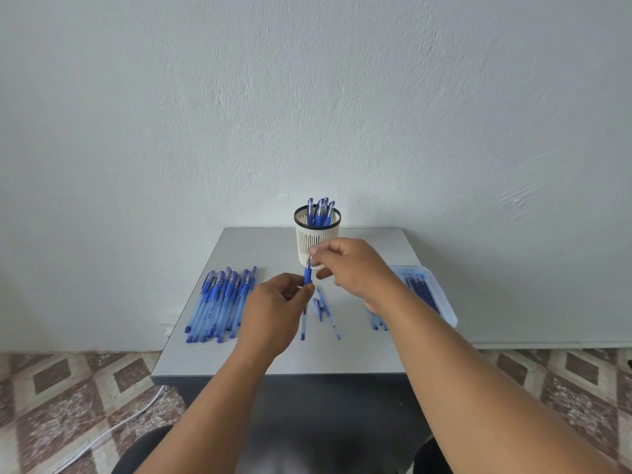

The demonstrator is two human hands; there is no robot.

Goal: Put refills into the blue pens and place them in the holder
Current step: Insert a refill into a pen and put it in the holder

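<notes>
Over the middle of the grey table [359, 350], my left hand [273, 313] grips a blue pen [308, 275] held upright. My right hand [355, 268] pinches the pen's tip end from above. A white slotted holder [316, 239] stands at the back with several blue pens [319, 212] in it. Loose pen parts [326, 314] lie on the table below my hands. On the left lies a pile of several blue pens [222, 301]. A clear tray [427, 292] on the right holds dark refills [422, 290].
The table stands against a white wall [307, 97]. Several pen pieces [378, 321] lie by the tray's near-left corner, partly hidden by my right forearm. A patterned tile floor [68, 398] with a white cable [113, 429] runs to the left.
</notes>
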